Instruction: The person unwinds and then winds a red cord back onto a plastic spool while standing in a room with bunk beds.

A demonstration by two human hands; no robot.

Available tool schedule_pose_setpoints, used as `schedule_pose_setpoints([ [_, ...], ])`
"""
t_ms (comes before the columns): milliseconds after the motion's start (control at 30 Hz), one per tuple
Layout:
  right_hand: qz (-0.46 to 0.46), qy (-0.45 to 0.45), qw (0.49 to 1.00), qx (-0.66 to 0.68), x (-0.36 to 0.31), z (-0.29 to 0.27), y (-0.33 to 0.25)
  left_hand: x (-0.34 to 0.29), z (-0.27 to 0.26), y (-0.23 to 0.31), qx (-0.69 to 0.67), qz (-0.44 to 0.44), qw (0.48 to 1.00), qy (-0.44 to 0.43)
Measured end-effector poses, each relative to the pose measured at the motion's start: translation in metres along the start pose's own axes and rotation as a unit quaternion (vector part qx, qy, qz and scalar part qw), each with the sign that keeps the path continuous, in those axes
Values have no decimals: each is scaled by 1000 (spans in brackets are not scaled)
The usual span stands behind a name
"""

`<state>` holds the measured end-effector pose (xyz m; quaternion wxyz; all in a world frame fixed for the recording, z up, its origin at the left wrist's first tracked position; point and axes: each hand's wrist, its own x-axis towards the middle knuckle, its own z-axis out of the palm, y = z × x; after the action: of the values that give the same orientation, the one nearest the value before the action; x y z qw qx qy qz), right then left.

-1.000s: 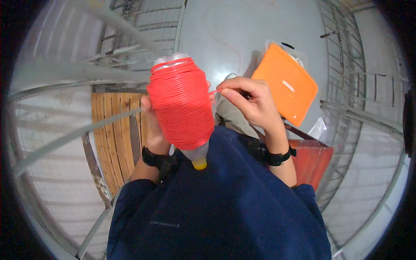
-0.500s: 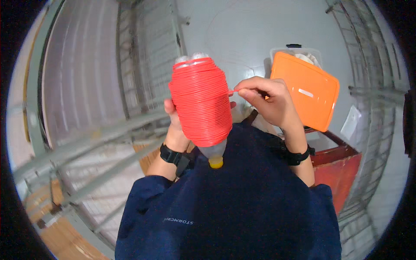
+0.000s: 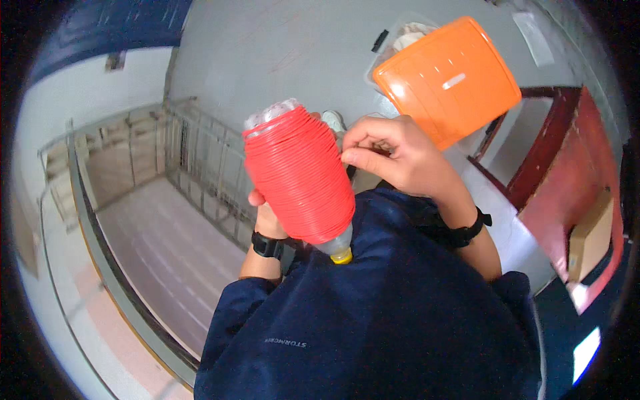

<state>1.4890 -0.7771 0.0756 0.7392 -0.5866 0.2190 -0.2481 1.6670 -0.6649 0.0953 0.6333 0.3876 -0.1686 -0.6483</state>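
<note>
Centrally, clear plastic bottle (image 3: 300,177) wrapped in red cord, yellow cap down, tilted, gripped from behind by left hand (image 3: 267,213). Right hand (image 3: 393,157) fingers pinched narrow at cord's edge. Orange lid (image 3: 447,80) on floor beyond; metal railing (image 3: 200,167) left.

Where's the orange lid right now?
Head view, upper right: the orange lid lies on the grey floor, just beyond the right hand and right of the red-wound bottle.

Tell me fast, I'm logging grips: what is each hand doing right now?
Left hand: closed around the bottle wound with red cord, mostly hidden behind it.
Right hand: fingers pinched at the cord's side.
</note>
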Motion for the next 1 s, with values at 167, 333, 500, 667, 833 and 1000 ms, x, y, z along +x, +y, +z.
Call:
schedule_pose_setpoints([
  [167, 35, 24, 998, 52, 43, 19, -7, 46, -40, 49, 66, -70, 994, 49],
  [333, 28, 189, 979, 69, 91, 59, -8, 99, -99, 82, -54, -177, 982, -46],
  [500, 11, 272, 962, -19, 126, 80, -29, 140, -103, 133, 94, -213, 965, -117],
  [667, -54, 380, 908, -171, 141, 103, -49, 172, -108, 159, -25, -280, 932, -227],
  [833, -81, 474, 844, -239, 144, 109, -48, 207, -102, 157, 12, -287, 907, -306],
  [1000, -155, 507, 807, -261, 136, 103, -46, 215, -87, 162, 41, -269, 915, -299],
])
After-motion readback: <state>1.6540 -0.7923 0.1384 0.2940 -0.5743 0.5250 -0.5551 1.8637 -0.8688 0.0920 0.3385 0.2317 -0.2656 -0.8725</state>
